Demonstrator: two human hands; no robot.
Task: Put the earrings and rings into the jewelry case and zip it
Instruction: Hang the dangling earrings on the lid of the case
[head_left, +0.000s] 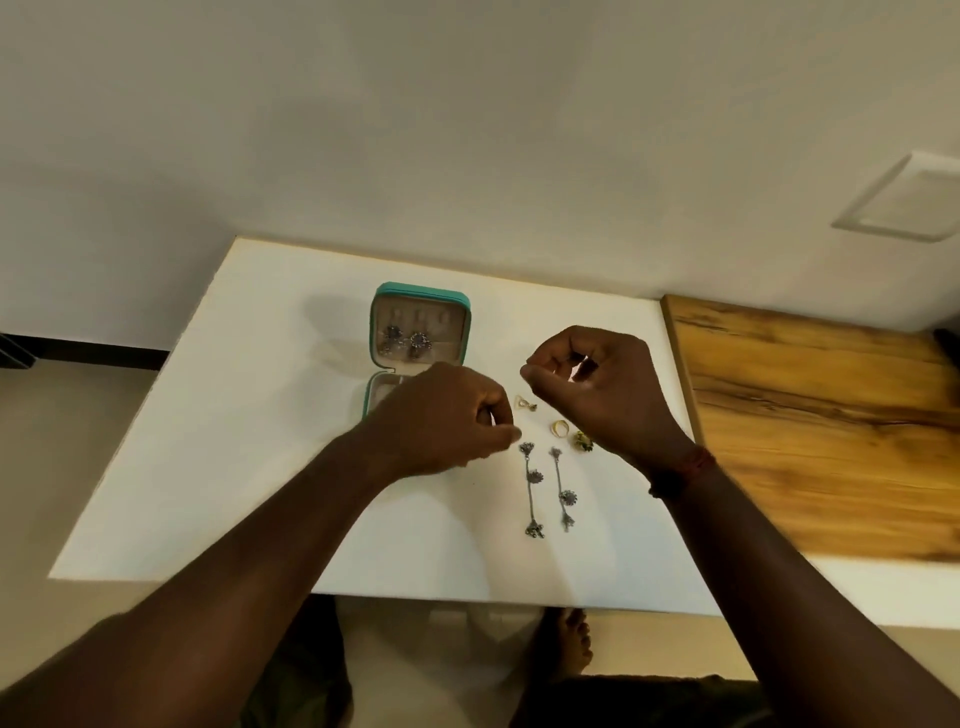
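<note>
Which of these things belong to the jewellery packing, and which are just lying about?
Job: open teal zip jewelry case, two long silver dangle earrings, gold ring, green-stone ring, small gold triangular piece.
Lying about: brown wooden tabletop, white wall plate.

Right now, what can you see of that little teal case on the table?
The jewelry case is small and square with rounded corners, teal outside and lined in a pale beige material. It lies open on the white table, with one half farther from the person and one nearer. Two dark ornate earrings sit in the far half below a row of small tabs. The left hand hides most of the near half, so its contents cannot be told.
</note>
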